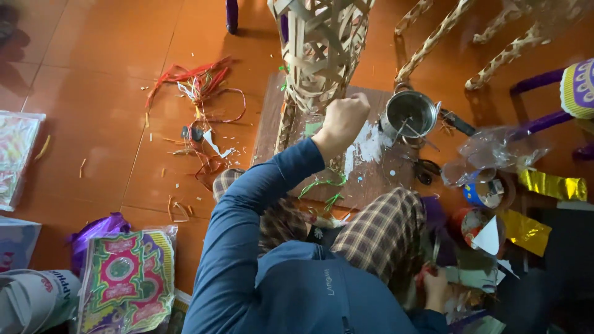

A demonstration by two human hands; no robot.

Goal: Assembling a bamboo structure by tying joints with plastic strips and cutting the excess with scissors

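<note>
Both hands work apart: left hand (341, 122) fisted against the woven bamboo frame (322, 49), steadying it; right hand (435, 289), well below, grip unclear.

Steel pot (408, 114); gold foil (552, 185); patterned paper packs (127, 279)

- A woven bamboo frame (322, 49) is gripped at its base by the left hand (342, 120).
- Just right of the frame, a metal pot (408, 114) is seen.
- Well below the pot, the right hand (435, 289) is lowered among paper scraps.
</note>
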